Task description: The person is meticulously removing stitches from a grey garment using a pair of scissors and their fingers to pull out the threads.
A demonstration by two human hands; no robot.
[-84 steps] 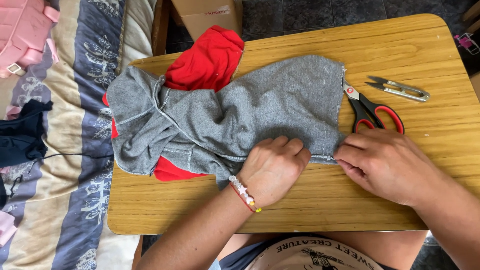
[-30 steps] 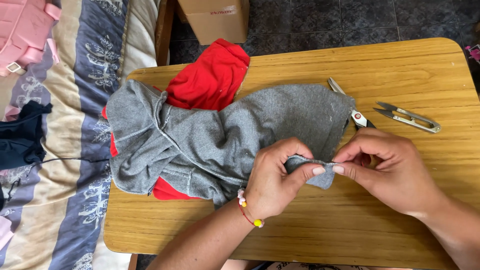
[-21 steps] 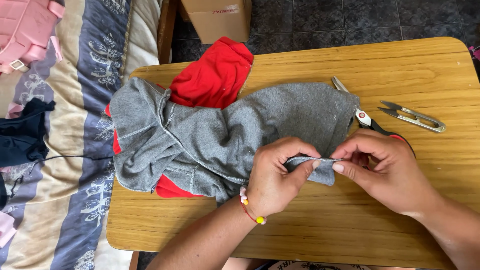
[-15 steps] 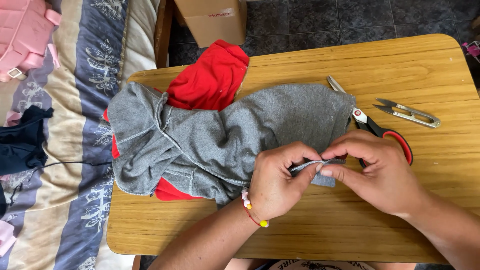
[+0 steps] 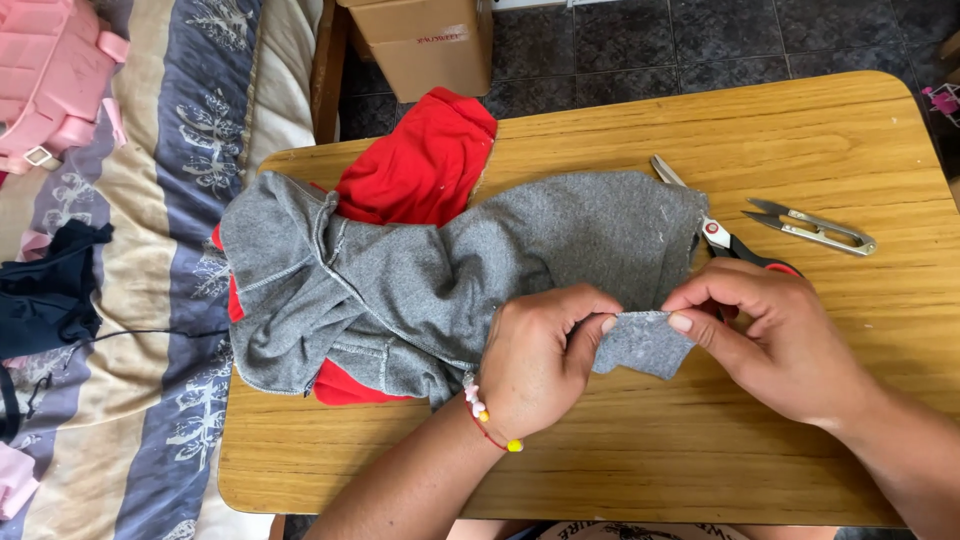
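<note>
Both hands (image 5: 660, 345) have lifted the grey garment's (image 5: 450, 270) pinched hem, half-hiding the scissors (image 5: 715, 235).

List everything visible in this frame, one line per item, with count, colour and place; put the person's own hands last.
grey garment: one, grey, spread across the table's middle, its lower edge pinched up by both hands
red fabric: one, red, under the grey garment, sticking out at the table's far edge
scissors: one, red-handled, right of the garment, partly behind the right hand
thread snips: one, metal, table's right side
wooden table: one, light wood
cardboard box: one, brown, on the floor beyond the table
striped bedding: one, blue and beige, left
pink bag: one, top left
dark clothing: one, navy, on the bedding
left hand: beaded bracelet, pinching the grey edge
right hand: pinching the same edge
</note>
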